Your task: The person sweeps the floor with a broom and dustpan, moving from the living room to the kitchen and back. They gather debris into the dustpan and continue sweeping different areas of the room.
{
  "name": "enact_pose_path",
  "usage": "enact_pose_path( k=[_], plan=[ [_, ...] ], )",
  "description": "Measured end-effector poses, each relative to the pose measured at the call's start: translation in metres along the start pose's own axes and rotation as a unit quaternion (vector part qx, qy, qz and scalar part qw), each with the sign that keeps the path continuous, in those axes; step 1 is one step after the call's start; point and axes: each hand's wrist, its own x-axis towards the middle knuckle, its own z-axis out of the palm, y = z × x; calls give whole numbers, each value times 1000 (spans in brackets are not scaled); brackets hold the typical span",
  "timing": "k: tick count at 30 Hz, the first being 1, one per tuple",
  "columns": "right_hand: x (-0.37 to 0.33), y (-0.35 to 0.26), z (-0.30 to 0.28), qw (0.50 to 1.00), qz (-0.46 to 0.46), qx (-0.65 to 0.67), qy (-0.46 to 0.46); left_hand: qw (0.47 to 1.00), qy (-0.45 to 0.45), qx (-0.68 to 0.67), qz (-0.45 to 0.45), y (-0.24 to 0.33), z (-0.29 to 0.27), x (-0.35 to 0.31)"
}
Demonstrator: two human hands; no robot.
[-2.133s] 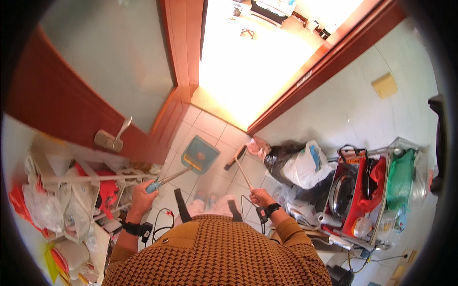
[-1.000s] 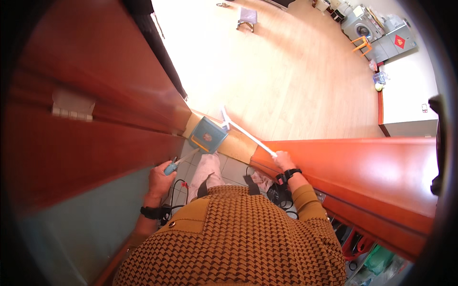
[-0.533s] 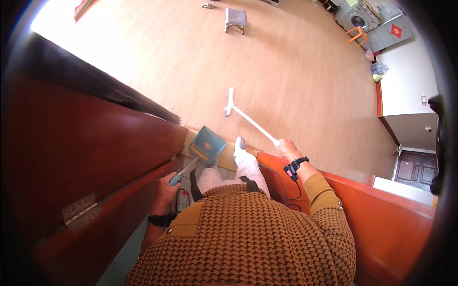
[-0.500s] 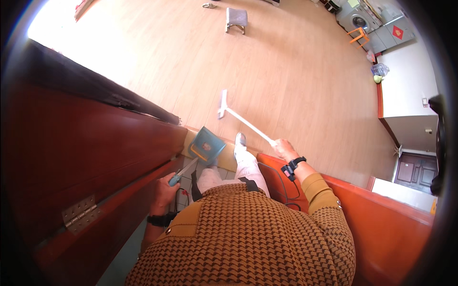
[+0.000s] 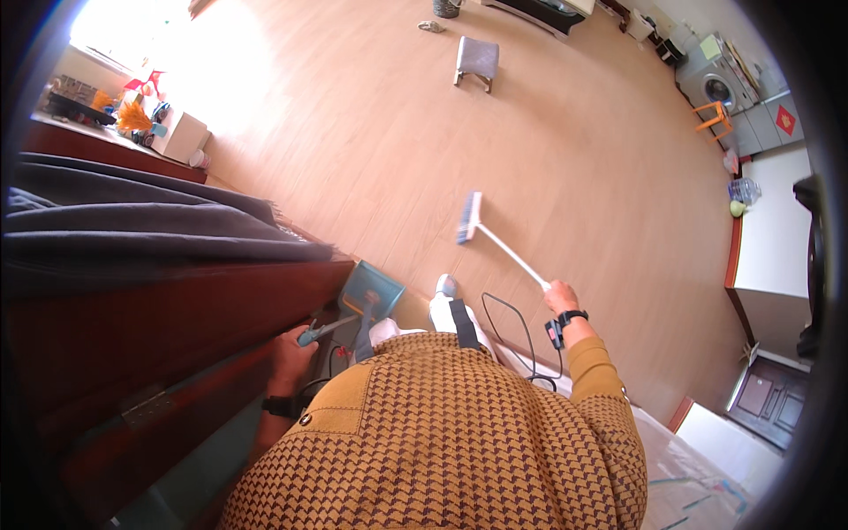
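Strap (image 5: pixel 364 335) partly covers the dustpan (image 5: pixel 379 283) near dark red woodwork (image 5: pixel 194 309); shadowed left hand (image 5: pixel 293 353) has its grip around the handle (image 5: pixel 308 337). Right hand (image 5: pixel 560 298), reaching forward, clasps the broom (image 5: pixel 512 255), bristles (image 5: pixel 465 221) blurred.

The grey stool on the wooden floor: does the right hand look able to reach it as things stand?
Probably not: the right hand is closed around the broom handle, and the grey stool stands well beyond the broom head.

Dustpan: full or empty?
The dustpan looks empty: its visible blue inside shows no heap. Whether fine dust lies in it, cannot tell.
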Motion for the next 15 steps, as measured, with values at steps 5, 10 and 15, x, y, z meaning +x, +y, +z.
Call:
enact_pose_path(
  k=[5,10,15],
  plan=[
    [53,37,-49,995,82,30,49,999,37,-8,-12,31,16,18],
    [96,32,-74,997,-13,24,77,996,83,-41,-7,30,25,37],
    [157,-34,-81,986,-147,22,73,982,99,-163,-13,34,29,68]
  ],
)
